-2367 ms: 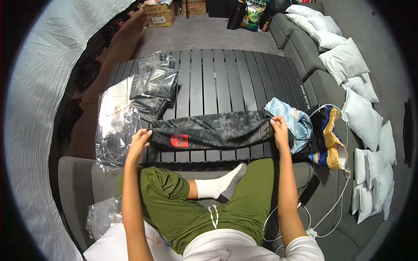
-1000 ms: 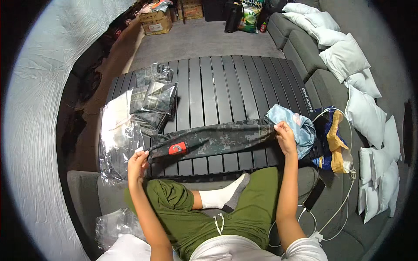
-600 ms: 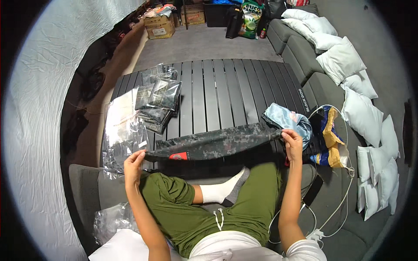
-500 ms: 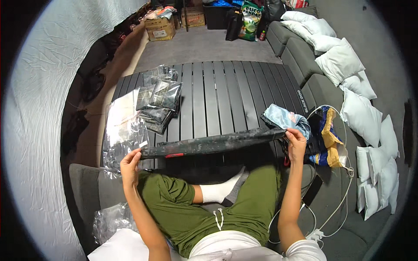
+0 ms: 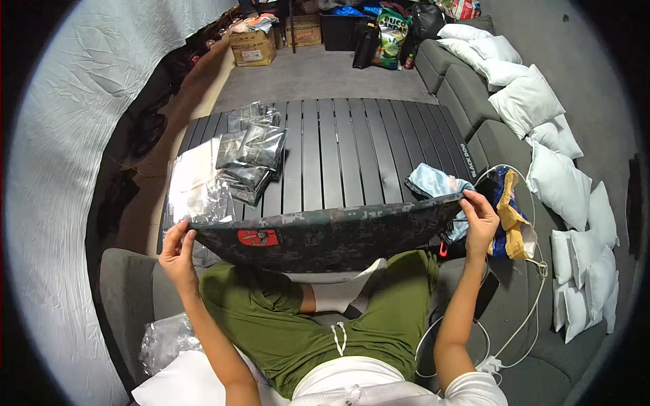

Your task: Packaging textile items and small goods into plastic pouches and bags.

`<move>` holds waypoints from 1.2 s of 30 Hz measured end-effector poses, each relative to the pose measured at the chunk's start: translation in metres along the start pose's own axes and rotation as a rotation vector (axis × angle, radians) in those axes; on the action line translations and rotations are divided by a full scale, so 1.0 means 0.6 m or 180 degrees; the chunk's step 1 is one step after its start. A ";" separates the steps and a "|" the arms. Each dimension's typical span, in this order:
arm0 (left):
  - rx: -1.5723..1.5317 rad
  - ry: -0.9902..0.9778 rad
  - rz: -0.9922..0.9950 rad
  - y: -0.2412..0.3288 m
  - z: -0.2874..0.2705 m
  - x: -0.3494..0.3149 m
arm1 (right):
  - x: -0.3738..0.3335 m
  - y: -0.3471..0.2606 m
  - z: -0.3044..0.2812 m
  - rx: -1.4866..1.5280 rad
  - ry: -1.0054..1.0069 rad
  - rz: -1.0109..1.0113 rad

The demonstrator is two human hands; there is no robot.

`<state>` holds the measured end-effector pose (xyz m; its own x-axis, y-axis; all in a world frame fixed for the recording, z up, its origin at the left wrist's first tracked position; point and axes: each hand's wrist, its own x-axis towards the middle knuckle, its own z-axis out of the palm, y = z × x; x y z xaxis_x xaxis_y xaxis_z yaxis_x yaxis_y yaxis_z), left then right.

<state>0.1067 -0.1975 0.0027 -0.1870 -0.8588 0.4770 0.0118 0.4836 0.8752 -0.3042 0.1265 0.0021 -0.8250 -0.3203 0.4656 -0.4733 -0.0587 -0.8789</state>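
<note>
Bare left hand (image 5: 179,262) at eight o'clock, bare right hand (image 5: 480,224) at three, fingertips pinching the long dark camouflage cloth (image 5: 338,237) near the black slatted table (image 5: 342,152), six-o'clock edge; matched tension should flatten it.

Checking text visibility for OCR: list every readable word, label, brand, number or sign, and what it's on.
Wording and brands not copied; locations only:
Black slatted table: pale print at right edge, legible.
Green bag: large pale print, partly legible.
Dark camouflage cloth: red patch with a figure; marks beside it too small to read.
Two cardboard boxes at the back: print too small to read.
</note>
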 end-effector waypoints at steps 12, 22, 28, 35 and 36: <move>0.1392 -0.0681 0.0467 0.038 -0.018 0.034 | 0.044 -0.042 -0.046 0.0295 -0.1332 -0.0078; -0.0071 -0.1524 -0.1556 -0.090 0.064 0.118 | 0.147 0.041 -0.006 -0.0415 -0.1985 0.1068; -0.0192 -0.1329 -0.1317 -0.130 0.080 0.176 | 0.188 0.044 0.051 -0.0442 -0.2284 0.0860; -0.0681 -0.1499 -0.1533 -0.123 0.023 0.153 | 0.155 0.039 -0.011 -0.0253 -0.2024 0.0870; -0.0570 -0.1772 -0.1469 -0.128 0.017 0.139 | 0.142 0.056 -0.016 -0.0090 -0.2131 0.0652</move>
<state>0.0804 -0.3044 -0.0253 -0.6811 -0.7320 -0.0119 -0.0374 0.0185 0.9991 -0.3934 0.1062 0.0132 -0.5350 -0.8364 0.1191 -0.3439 0.0868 -0.9350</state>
